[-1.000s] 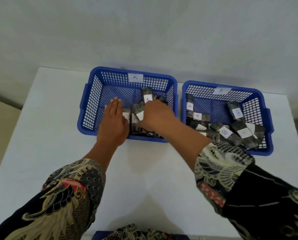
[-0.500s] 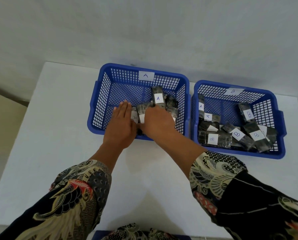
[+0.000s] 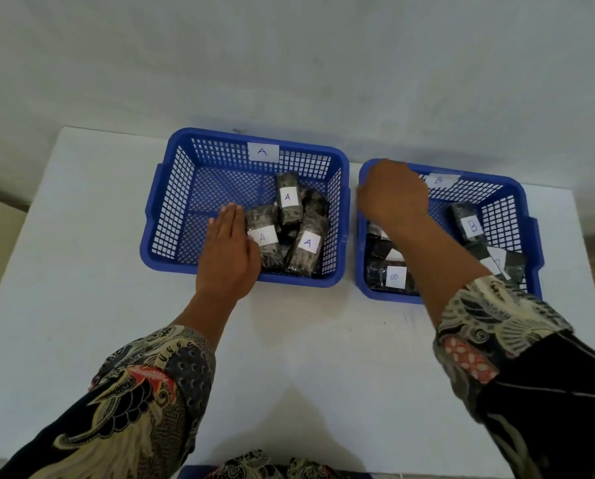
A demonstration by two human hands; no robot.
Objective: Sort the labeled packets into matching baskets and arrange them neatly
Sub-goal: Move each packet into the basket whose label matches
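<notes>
Your flat left hand (image 3: pixel 228 252) steadied A packets (image 3: pixel 264 240); your right hand (image 3: pixel 391 197), grip unclear, could have snagged the B basket (image 3: pixel 531 216) rim.

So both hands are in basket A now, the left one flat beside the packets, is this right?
Not quite. In the head view only the left hand is in basket A, flat beside the packets. The right hand is over basket B.
</notes>
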